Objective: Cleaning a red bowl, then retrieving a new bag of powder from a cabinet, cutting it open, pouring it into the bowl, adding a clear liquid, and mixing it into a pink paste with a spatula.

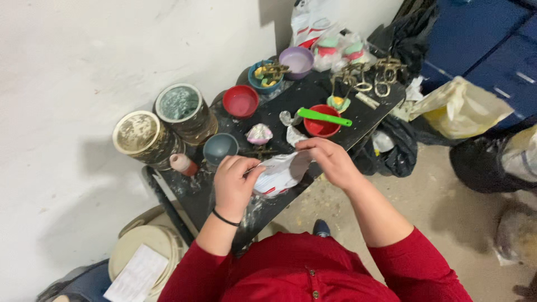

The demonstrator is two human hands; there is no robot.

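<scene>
My left hand [235, 182] and my right hand [329, 158] both grip a crumpled white plastic bag [278, 174] with red markings, held over the near edge of a black table [358, 120]. The left hand pinches the bag's left side. On the right, my fingers pull at its upper edge. A black band circles my left wrist. Just beyond the bag lie a grey bowl [220, 147] and a small pink-and-white lump [259, 133].
On the table stand two red bowls [240, 101], one holding a green spatula [324, 117], a purple bowl [297, 61], a blue bowl [265, 77] and metal wire shapes [369, 75]. Two paint cans [146, 137] sit at left. Bags lie on the floor at right.
</scene>
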